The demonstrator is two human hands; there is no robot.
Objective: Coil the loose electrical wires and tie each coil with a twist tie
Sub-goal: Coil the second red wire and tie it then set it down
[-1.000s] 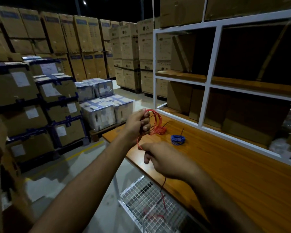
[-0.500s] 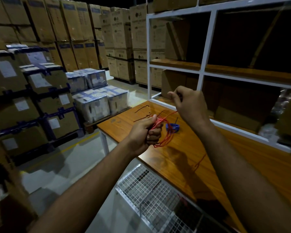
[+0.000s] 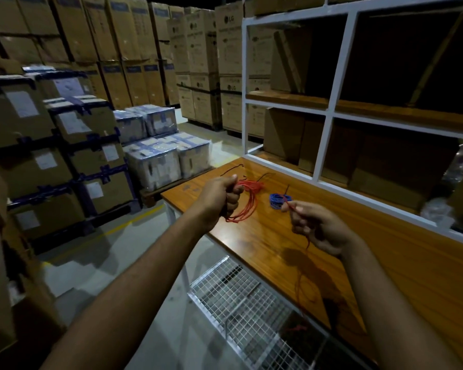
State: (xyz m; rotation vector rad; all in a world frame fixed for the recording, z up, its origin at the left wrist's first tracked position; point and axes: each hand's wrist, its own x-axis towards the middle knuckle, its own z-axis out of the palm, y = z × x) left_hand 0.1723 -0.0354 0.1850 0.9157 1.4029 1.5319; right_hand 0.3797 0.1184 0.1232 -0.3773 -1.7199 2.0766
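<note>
My left hand (image 3: 221,194) grips a bundle of red wire loops (image 3: 247,202) above the near left corner of the wooden table (image 3: 401,265). My right hand (image 3: 314,227) pinches the free strand of the same red wire, which trails down over the table edge toward the floor. A small blue wire coil (image 3: 277,201), with a dark tie sticking up from it, lies on the table between my hands. Thin dark twist ties (image 3: 231,169) lie on the far corner of the table.
A white-framed shelf unit (image 3: 329,113) with cardboard boxes stands along the table's back edge. A wire mesh rack (image 3: 241,303) sits low beside the table, below my arms. Stacked cartons (image 3: 64,145) and wrapped pallets (image 3: 163,156) fill the floor to the left.
My right hand has come down from high near the shelf to a spot beside the blue coil, still pinching the red strand. My left hand keeps the red loops.
</note>
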